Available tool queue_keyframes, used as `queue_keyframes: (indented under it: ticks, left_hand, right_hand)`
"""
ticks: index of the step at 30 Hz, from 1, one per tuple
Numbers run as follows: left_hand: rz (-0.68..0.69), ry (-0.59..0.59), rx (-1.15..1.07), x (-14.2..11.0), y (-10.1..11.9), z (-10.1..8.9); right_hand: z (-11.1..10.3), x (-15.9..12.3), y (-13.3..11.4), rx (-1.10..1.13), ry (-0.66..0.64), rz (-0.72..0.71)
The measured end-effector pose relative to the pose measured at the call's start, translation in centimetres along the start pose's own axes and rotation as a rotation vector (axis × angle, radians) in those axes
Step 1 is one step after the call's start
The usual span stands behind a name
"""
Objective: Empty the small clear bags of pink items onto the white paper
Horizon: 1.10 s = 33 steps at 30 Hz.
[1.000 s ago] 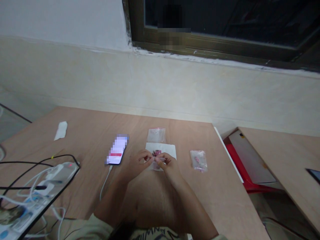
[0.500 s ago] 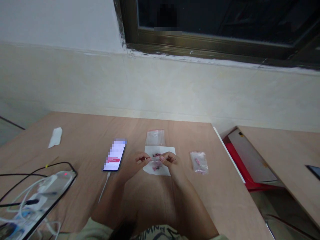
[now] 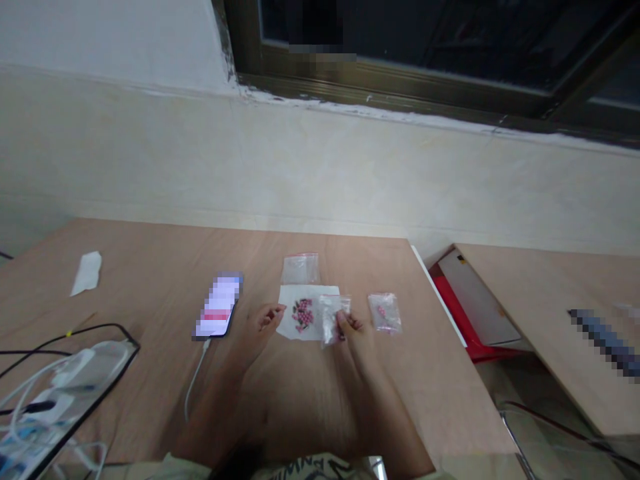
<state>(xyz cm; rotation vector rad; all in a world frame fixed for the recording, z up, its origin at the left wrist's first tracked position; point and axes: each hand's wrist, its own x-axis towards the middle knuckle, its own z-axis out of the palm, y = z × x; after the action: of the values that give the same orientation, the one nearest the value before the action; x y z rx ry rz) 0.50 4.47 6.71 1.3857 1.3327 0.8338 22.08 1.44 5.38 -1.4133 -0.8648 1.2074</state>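
My right hand (image 3: 357, 330) grips a small clear zip bag (image 3: 329, 319) between thumb and fingers; something dark shows near its lower corner. The bag hangs over the right part of a white sheet (image 3: 285, 327). On the sheet lies a cluster of pink pieces (image 3: 303, 315) with some green or dark bits, like a flower design. My left hand (image 3: 265, 325) is closed at the sheet's left edge, fingertips together; whether anything is in them I cannot make out. Another bag with pink bits (image 3: 384, 313) lies right of my right hand.
A flat clear bag (image 3: 301, 269) lies behind the sheet. A lit phone (image 3: 219, 307) on a white cable is to the left, with a power strip (image 3: 95, 373) and tangled cords nearer me. A white scrap (image 3: 87, 273) lies far left. A second table (image 3: 540, 287) stands right, across a gap.
Both hands held the small bag over the sheet; now my left hand has let go and moved left. My right hand has carried the bag right, uncovering the pink cluster. The view has shifted slightly.
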Motion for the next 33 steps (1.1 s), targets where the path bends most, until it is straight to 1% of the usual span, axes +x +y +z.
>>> queue_keyframes:
  ticks: [2,4,6,8,10,11,14,15,16,17,19,21,24,26,27,29,31,33]
  left_hand:
    - [-0.066,0.019,0.06,-0.4,-1.0,-0.1]
    - [-0.075,0.059,0.147,-0.9,-1.8,-0.2]
    - [-0.046,0.1,0.211,-1.3,-2.4,-0.2]
    - [-0.011,0.103,0.24,-1.5,-2.8,-0.2]
    - [0.02,0.073,0.256,-1.5,-3.0,-0.1]
    - [0.031,0.06,0.265,-1.4,-3.0,-0.1]
    - [0.034,0.041,0.297,-1.3,-3.3,-0.3]
    - [0.032,0.044,0.301,-1.2,-3.4,-0.3]
    - [0.033,0.047,0.301,-1.2,-3.5,-0.4]
    - [0.039,0.045,0.296,-1.1,-3.7,-0.5]
    - [0.05,0.03,0.285,-1.1,-4.0,-0.6]
    - [0.048,0.01,0.277,-1.0,-4.1,-0.8]
    - [0.042,-0.018,0.262,-1.0,-4.1,-1.1]
    - [0.045,-0.034,0.248,-1.1,-3.8,-1.3]
    - [0.043,-0.039,0.242,-1.1,-3.6,-1.4]
    - [0.029,-0.045,0.234,-1.1,-3.1,-1.5]
    - [0.015,-0.055,0.236,-1.1,-2.7,-1.7]
    - [0.018,-0.064,0.236,-1.1,-2.4,-1.8]
  right_hand:
    - [-3.0,1.1,0.0,-0.102,0.221,-0.08]
    - [-6.1,2.4,0.0,-0.215,0.435,-0.132]
    - [-8.4,3.7,0.2,-0.367,0.563,-0.158]
    - [-9.7,4.5,0.5,-0.586,0.627,-0.147]
    - [-9.9,4.7,0.6,-0.781,0.68,-0.117]
    - [-9.8,4.6,0.6,-0.864,0.727,-0.105]
    - [-8.3,4.0,0.0,-1.034,0.907,-0.117]
    - [-7.5,3.8,-0.3,-1.07,0.931,-0.142]
    - [-6.6,3.7,-0.6,-1.085,0.912,-0.182]
    - [-5.4,3.8,-0.9,-1.072,0.842,-0.233]
    - [-2.5,4.4,-1.4,-1.02,0.592,-0.343]
    - [1.0,5.5,-1.7,-0.982,0.318,-0.379]
    - [6.2,7.7,-1.6,-0.983,0.075,-0.4]
    - [8.8,8.9,-1.4,-1.068,-0.039,-0.438]
    - [9.6,9.4,-1.3,-1.121,-0.08,-0.448]
    - [10.4,10.1,-0.9,-1.213,-0.132,-0.448]
    - [10.4,10.5,-0.5,-1.248,-0.146,-0.448]
    - [10.1,10.8,-0.1,-1.211,-0.138,-0.455]
